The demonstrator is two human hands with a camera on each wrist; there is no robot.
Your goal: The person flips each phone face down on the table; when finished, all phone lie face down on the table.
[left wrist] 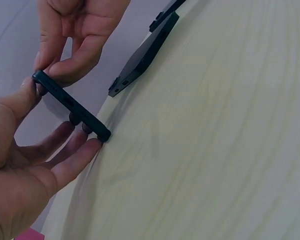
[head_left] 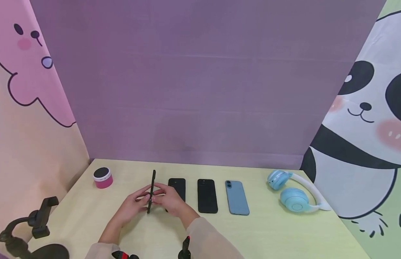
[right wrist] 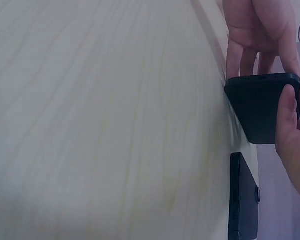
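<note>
Both hands hold a black smartphone [head_left: 151, 192] on edge above the table, its thin side turned toward the head camera. My left hand [head_left: 130, 207] grips it across its width, thumb at one long edge and fingertips at the other, as the left wrist view shows. My right hand [head_left: 174, 203] pinches it near one edge; in the right wrist view the right thumb [right wrist: 287, 107] lies on its dark flat face. Just beyond the right hand lies a second black phone [head_left: 176, 185], its lower part hidden by that hand. Another black phone [head_left: 207, 196] and a blue phone [head_left: 237, 198] continue the row.
Blue-and-white headphones [head_left: 295, 199] lie at the table's right. At the back left stands a small pink cylinder [head_left: 103, 180] with a black top. A black stand with a clamp [head_left: 42, 219] is at the front left. A purple backdrop [head_left: 200, 90] rises behind the table.
</note>
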